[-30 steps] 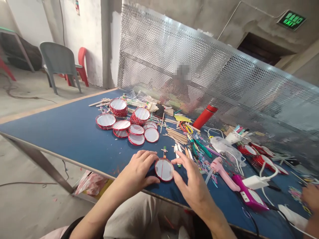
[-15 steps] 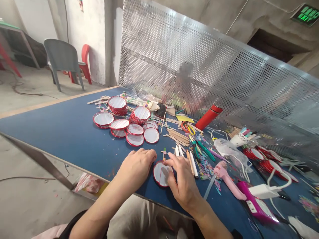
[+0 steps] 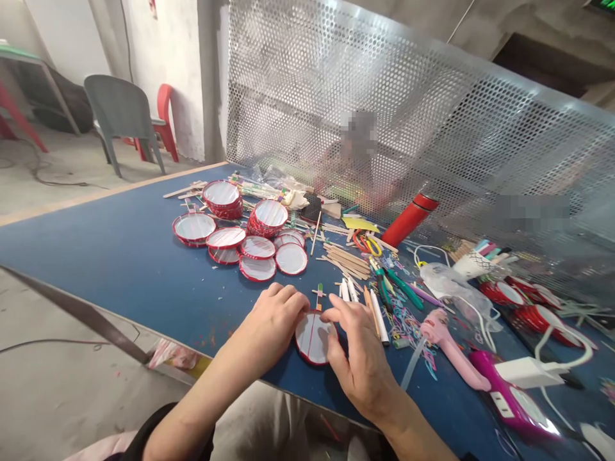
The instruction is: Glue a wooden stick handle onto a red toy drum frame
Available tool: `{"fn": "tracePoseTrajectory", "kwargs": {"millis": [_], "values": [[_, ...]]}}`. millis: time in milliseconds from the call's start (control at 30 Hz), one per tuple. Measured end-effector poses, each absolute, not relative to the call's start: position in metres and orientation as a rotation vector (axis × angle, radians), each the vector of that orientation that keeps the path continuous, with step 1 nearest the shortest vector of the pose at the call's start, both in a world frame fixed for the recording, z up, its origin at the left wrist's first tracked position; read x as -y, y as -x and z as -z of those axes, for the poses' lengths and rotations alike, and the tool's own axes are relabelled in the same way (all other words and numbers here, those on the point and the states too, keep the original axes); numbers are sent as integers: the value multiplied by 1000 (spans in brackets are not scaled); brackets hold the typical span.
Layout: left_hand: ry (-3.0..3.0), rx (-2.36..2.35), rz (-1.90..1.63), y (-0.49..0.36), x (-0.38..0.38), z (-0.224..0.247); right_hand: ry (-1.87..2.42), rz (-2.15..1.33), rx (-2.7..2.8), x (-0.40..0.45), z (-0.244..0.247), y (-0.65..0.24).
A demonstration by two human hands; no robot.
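A round white disc with a red rim (image 3: 313, 339) lies on the blue table near its front edge, with a small stick piece with a green end (image 3: 319, 296) at its top. My left hand (image 3: 276, 320) rests at the disc's left side, fingers curled down; their tips are partly hidden, so what they grip is unclear. My right hand (image 3: 358, 346) is at the disc's right side, with thumb and fingers apart over the rim. Several more red-rimmed discs (image 3: 257, 248) lie and stand in stacks beyond my left hand.
Wooden sticks (image 3: 346, 259), white markers (image 3: 379, 317), green-handled pliers (image 3: 403, 288) and a pink glue gun (image 3: 456, 355) lie ahead and right. A purple power strip (image 3: 521, 406) is at the right. Behind stand a red bottle (image 3: 410, 221) and a perforated metal screen (image 3: 298, 96).
The view has shifted slightly. My left hand has moved a little closer to the disc's upper rim; my right hand stays beside the disc.
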State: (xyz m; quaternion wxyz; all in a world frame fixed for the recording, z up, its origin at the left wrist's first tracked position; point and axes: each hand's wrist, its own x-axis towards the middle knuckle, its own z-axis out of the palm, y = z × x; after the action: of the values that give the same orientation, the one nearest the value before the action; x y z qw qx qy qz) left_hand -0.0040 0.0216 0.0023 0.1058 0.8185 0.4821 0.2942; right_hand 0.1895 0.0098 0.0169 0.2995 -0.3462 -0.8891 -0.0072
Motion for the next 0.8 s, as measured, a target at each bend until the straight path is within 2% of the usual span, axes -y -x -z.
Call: {"fn": "tracePoseTrajectory", "kwargs": {"millis": [800], "values": [[-2433,-1398,-816,4,-20,-1,918,1,2377,-8,-15,-188]]}}
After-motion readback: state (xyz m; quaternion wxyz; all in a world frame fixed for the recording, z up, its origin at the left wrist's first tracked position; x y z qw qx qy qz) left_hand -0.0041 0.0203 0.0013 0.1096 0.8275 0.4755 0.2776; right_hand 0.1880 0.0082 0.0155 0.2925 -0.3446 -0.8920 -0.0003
